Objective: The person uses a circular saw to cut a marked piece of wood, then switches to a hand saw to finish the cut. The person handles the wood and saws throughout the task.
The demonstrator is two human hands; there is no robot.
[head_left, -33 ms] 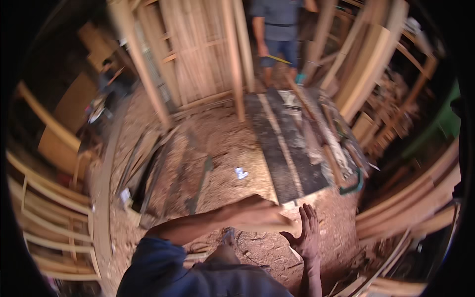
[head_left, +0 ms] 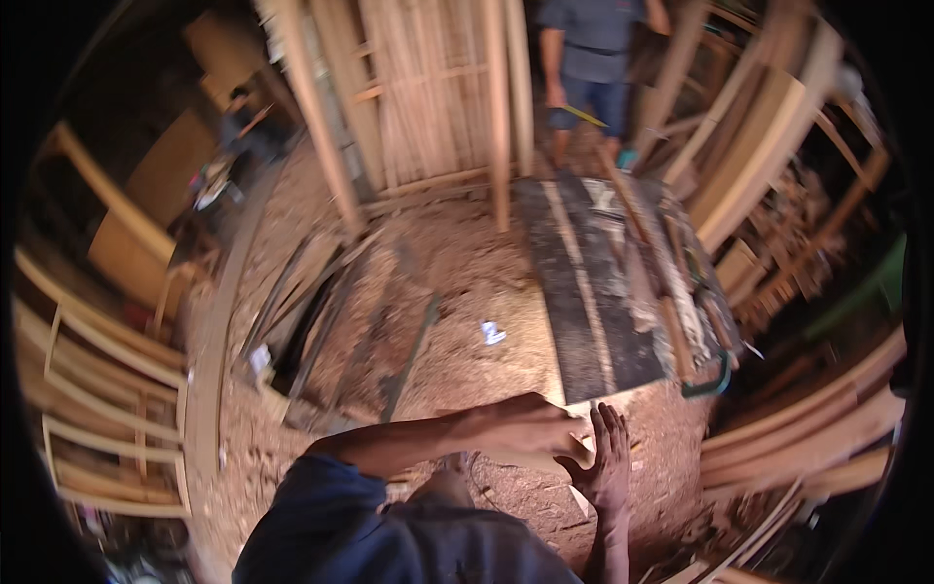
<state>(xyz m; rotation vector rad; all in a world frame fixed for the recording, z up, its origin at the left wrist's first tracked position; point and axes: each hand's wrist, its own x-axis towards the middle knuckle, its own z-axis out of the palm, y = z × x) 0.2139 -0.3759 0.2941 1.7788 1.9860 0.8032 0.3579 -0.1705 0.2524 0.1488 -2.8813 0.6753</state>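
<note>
Our right hand (head_left: 605, 462) has its fingers nearly straight and slightly parted, thumb spread, gripping nothing we can see; our left hand (head_left: 540, 425) blurs beside them, its hold unclear. The dark desk (head_left: 632, 358) stands just beyond our right fingers.

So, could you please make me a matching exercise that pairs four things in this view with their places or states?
Things
1. Right hand
2. Whitish scrap
3. Yellow strip
4. Curved green frame

Places or states
A. At a co-worker's hand
B. By the near right corner of the dark board
C. Fingers extended, thumb apart
D. On the ground

Pairs: 1-C, 2-D, 3-A, 4-B
</note>
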